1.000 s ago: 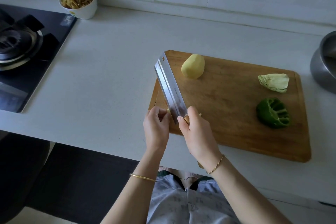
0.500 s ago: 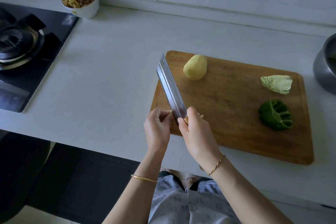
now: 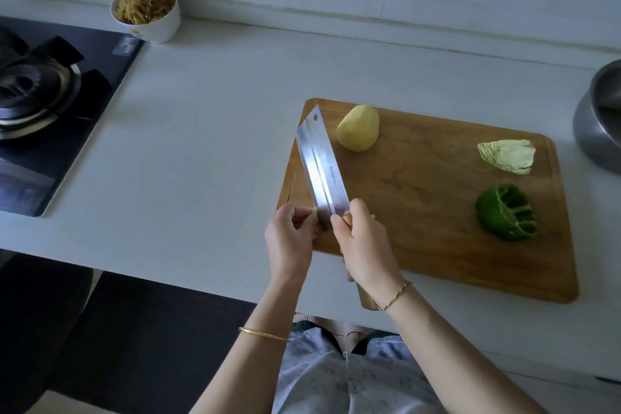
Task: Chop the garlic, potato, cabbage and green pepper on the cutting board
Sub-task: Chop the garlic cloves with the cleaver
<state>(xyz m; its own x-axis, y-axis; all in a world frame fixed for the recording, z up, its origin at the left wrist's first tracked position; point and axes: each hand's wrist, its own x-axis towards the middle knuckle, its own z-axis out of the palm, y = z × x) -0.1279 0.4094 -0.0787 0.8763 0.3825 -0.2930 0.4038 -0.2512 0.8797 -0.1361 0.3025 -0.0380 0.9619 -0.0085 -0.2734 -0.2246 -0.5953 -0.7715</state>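
Observation:
A wooden cutting board [image 3: 420, 212] lies on the counter. On it rest a peeled potato [image 3: 358, 128] at the far left, a cabbage piece [image 3: 507, 156] at the far right and a cut green pepper [image 3: 507, 212] below it. My right hand [image 3: 364, 242] grips the wooden handle of a cleaver [image 3: 322, 168], blade pointing away over the board's left edge. My left hand [image 3: 290, 235] pinches a small pale garlic piece [image 3: 315, 211] against the blade's heel; most of the piece is hidden by my fingers.
A white bowl of noodles [image 3: 146, 12] stands at the back wall. A black gas hob [image 3: 50, 104] fills the left side. A steel pot [image 3: 601, 118] sits at the right edge, near the board. White counter [image 3: 201, 161] lies between hob and board.
The cleaver's blade has tilted, so more of its flat side shows. Both hands stay at the board's near left corner.

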